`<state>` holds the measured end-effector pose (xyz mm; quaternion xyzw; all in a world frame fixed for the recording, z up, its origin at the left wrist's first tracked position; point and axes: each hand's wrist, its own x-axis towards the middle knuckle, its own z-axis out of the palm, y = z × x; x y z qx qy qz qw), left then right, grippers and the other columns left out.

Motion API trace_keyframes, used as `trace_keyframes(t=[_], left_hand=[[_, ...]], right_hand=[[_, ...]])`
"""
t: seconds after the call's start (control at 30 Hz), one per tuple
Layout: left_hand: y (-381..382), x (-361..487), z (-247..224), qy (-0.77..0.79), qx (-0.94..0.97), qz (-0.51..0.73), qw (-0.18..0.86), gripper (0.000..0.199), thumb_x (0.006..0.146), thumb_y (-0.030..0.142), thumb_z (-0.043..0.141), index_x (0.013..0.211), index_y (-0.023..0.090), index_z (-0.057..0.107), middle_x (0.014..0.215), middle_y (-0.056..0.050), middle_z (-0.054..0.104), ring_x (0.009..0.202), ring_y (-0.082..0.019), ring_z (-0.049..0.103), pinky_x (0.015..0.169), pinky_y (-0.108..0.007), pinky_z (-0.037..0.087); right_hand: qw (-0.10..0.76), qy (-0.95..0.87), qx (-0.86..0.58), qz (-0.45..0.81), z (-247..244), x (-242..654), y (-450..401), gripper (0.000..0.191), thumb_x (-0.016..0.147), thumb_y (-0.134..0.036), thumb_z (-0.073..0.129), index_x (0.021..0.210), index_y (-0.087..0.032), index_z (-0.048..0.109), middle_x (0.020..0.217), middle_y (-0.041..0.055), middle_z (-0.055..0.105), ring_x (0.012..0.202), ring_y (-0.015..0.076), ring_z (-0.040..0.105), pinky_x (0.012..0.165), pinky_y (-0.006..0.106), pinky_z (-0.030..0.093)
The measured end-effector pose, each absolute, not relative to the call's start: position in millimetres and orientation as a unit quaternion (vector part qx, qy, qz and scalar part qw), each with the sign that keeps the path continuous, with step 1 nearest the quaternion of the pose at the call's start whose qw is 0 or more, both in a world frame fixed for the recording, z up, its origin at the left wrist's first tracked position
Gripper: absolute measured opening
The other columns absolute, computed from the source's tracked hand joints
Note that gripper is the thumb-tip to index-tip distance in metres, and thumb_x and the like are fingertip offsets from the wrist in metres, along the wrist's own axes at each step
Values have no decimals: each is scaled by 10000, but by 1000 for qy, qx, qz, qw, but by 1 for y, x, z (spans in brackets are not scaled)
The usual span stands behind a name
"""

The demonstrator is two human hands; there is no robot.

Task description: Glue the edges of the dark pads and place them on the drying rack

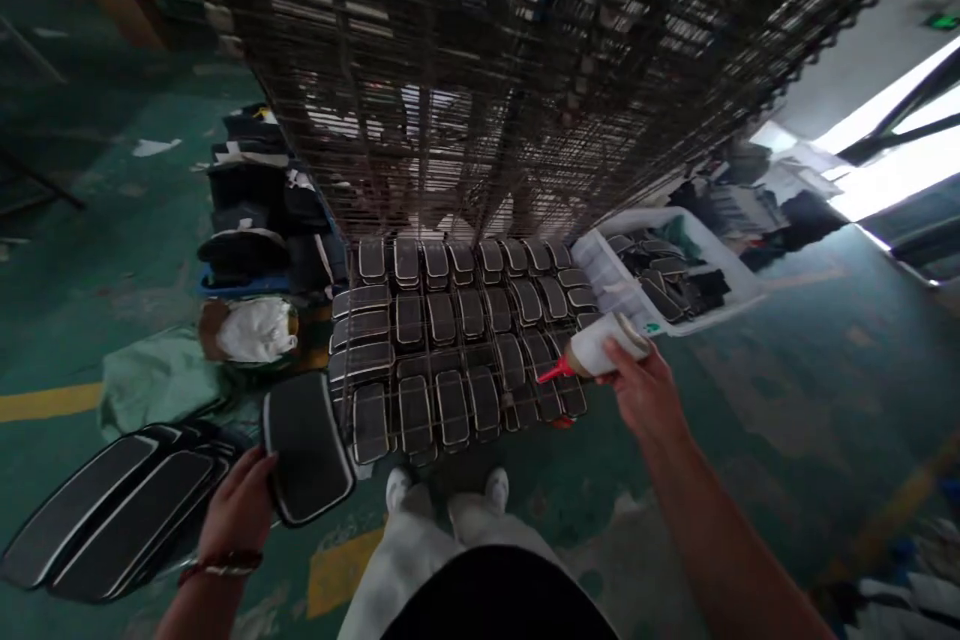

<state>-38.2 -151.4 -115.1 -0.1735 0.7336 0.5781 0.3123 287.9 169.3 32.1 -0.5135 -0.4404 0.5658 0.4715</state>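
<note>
My left hand (241,505) grips the left edge of a black padded panel (309,448) with a pale piped border. Stacks of larger black panels (135,510) lie just left of that hand. My right hand (646,388) is wrapped round a whitish squeeze bottle (600,345). Its red pointed nozzle (555,370) is tilted down to the left, above the rack's right side. Rows of similar small black panels (451,407) lie on the lowest wire shelf in front of my feet.
A tall wire-shelf rack (450,100) rises ahead. At its right stands a white plastic bin (600,270) of dark pieces. Stacked black goods (244,200), a green sack (154,375) and a white bag (255,328) sit to the left.
</note>
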Motion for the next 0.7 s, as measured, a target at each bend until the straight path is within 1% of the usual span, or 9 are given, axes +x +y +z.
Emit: trace_keyframes(t=[0.07, 0.13, 0.23, 0.33, 0.43, 0.5, 0.6, 0.7], left_hand=[[-113, -15, -108, 685, -114, 619, 368, 321, 456, 297, 778, 751, 283, 654, 634, 49, 713, 723, -224, 702, 541, -270, 514], [-74, 11, -92, 650, -27, 612, 449, 344, 437, 269, 820, 752, 248, 684, 681, 7, 728, 692, -229, 694, 555, -287, 533], [-23, 46, -63, 596, 95, 585, 542, 332, 497, 288, 837, 796, 210, 715, 743, -32, 738, 653, -221, 678, 597, -320, 559], [9, 68, -32, 530, 199, 566, 600, 293, 592, 291, 825, 844, 181, 725, 782, -50, 736, 681, -210, 684, 627, -308, 557], [19, 78, -3, 475, 301, 523, 641, 258, 720, 275, 793, 940, 152, 736, 849, -61, 746, 722, -179, 684, 657, -268, 541], [18, 78, 14, 454, 345, 493, 657, 246, 778, 264, 767, 991, 144, 743, 894, -70, 756, 727, -160, 679, 655, -244, 527], [13, 75, 36, 444, 365, 463, 675, 236, 801, 243, 752, 1019, 151, 762, 920, -77, 769, 729, -156, 687, 657, -233, 525], [9, 72, 53, 433, 379, 446, 685, 241, 785, 219, 751, 1019, 171, 786, 959, -83, 785, 787, -178, 713, 705, -245, 545]], right_hand=[[467, -509, -481, 540, 51, 298, 179, 558, 581, -433, 969, 984, -183, 675, 868, 3, 715, 654, 144, 632, 435, 218, 480], [456, -566, -451, 518, 70, 308, 186, 542, 623, -453, 947, 1004, -183, 672, 859, 7, 706, 654, 152, 632, 430, 227, 496], [448, -607, -410, 513, 96, 321, 191, 520, 640, -418, 947, 1030, -202, 680, 854, -1, 703, 659, 149, 633, 445, 224, 512], [465, -597, -373, 536, 120, 332, 193, 493, 625, -420, 955, 995, -218, 699, 844, -2, 708, 651, 154, 641, 444, 228, 514], [498, -540, -355, 578, 137, 341, 197, 468, 610, -470, 952, 937, -235, 714, 787, -5, 698, 596, 159, 628, 396, 236, 486], [518, -507, -347, 595, 142, 347, 200, 452, 615, -476, 948, 934, -244, 727, 788, 1, 704, 589, 161, 626, 383, 239, 476], [531, -481, -339, 609, 143, 353, 202, 412, 650, -446, 935, 955, -251, 739, 813, 6, 716, 607, 165, 634, 377, 236, 469], [528, -469, -326, 628, 141, 355, 198, 382, 675, -441, 919, 955, -255, 738, 773, -7, 700, 584, 160, 618, 366, 233, 457]])
